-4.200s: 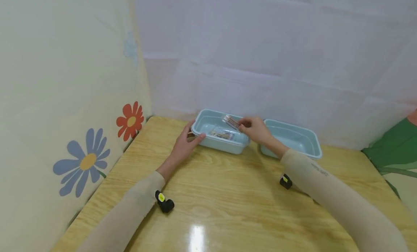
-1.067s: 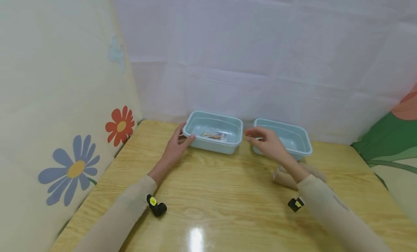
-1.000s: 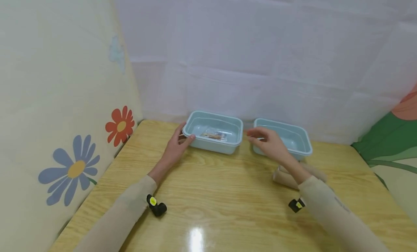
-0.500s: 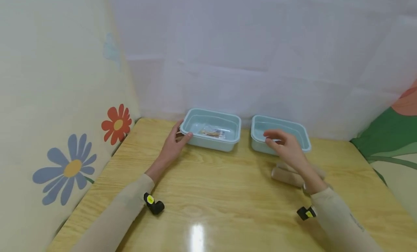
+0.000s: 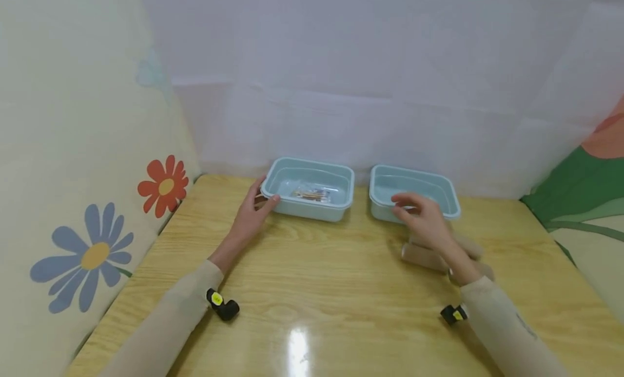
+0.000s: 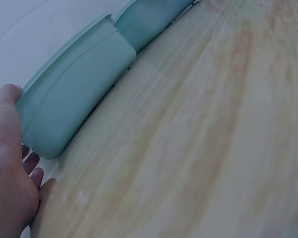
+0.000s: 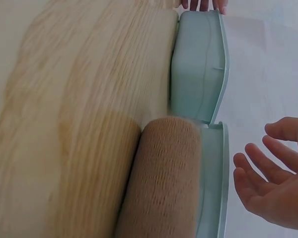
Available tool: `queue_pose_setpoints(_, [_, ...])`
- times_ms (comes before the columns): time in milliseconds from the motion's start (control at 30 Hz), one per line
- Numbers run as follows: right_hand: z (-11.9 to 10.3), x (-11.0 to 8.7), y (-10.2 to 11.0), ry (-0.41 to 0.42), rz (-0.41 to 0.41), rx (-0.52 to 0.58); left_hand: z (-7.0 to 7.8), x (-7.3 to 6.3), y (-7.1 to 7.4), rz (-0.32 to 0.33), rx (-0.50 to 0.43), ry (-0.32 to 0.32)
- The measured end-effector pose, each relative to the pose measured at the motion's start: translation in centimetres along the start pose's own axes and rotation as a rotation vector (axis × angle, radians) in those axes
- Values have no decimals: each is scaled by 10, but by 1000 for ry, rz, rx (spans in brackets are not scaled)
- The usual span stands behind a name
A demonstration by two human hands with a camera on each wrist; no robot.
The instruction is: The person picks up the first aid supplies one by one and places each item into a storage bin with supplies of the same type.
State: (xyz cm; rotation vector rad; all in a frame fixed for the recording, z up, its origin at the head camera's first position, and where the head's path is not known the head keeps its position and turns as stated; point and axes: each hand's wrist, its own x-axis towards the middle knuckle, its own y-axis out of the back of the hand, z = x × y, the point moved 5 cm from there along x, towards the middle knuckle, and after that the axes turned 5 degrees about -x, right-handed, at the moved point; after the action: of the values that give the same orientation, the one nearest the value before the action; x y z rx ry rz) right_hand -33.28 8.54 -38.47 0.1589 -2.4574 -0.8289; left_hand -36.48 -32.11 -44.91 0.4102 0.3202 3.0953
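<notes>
My left hand (image 5: 247, 217) holds the left end of a light blue plastic basin (image 5: 312, 210), thumb on the rim and fingers around its side; the left wrist view shows this same hand (image 6: 7, 168) at the basin's end. Inside lie clear packets of thin sticks (image 5: 312, 194), like cotton swabs. My right hand (image 5: 426, 220) hovers at the front rim of a second blue basin (image 5: 419, 177), fingers loosely bent with nothing between them. Beneath that wrist are several tan bandage rolls (image 5: 423, 256), partly hidden; one crinkled roll (image 7: 161, 183) fills the right wrist view's lower middle.
Both basins stand side by side near the back of a wooden table (image 5: 312, 279), a narrow gap between them. Behind them hangs a pale sheet (image 5: 292, 95). A flower-printed wall (image 5: 88, 149) closes off the left, and black cameras (image 5: 224, 305) sit on the wrists.
Earlier my right hand held a packet of sticks over the left basin; it has let go and moved right, to the second basin's front. My left hand keeps its hold. The view has shifted slightly.
</notes>
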Motion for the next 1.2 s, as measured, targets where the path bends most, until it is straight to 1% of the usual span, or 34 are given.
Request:
queue_pose_setpoints(133, [7,0,7,-3,23,-43,-2,1,2,12,6,-16])
queue_pose_setpoints(333, [19,-2,26,-84,39,-86,-3,2,3,25,0,-16])
queue_pose_setpoints(467, [26,-5,42,-145,55,-75,-2,2,2,27,-5,-19])
queue_pose_setpoints(567, [28,-7,53,-168,70,-56,-1,3,1,26,-10,-25])
queue_pose_setpoints(733, [32,-9,69,-203,92,-86,0,3,1,28,-18,-21])
queue_pose_setpoints(833, [39,-11,76,-272,70,-65,0,3,2,27,-26,-11])
queue_pose_setpoints(967, [51,-16,82,-366,-2,-15,-2,2,2,28,-22,0])
queue_pose_setpoints(1067, [56,-19,86,-394,-57,-4,-3,2,2,36,-17,1])
queue_pose_setpoints(1200, [62,-22,92,-443,-109,-11,-2,1,3,54,-18,-12])
